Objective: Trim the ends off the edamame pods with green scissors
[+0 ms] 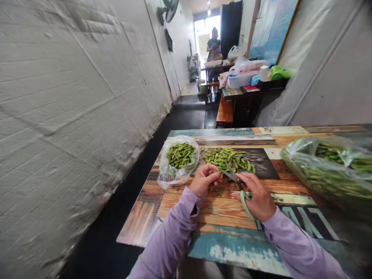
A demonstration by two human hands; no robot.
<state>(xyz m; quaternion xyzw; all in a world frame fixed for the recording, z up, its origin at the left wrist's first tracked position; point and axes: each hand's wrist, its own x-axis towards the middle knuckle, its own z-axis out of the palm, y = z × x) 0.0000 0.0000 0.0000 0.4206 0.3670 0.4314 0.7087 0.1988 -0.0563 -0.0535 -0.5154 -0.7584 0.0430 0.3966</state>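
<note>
from the left hand [203, 180], a small bag of pods [178, 159] blocks 10 o'clock. a loose pile of pods [228, 159] sits close at 12. scissors [231, 176] in the right hand [257, 195] bridge the gap between the hands. a big bag [328, 170] fills 2 to 3 o'clock. the table [221, 217] lies bare at 6 o'clock. a wall [72, 116] closes 9 o'clock.

Single cam, head-worn, looking fwd & down. Sits close over the bench [221, 228], w/ left hand [203, 180] & right hand [258, 199] near frame centre. View tilted: wall [72, 116] fills left side, corridor [188, 112] runs off to far doorway [203, 38], top centre.
</note>
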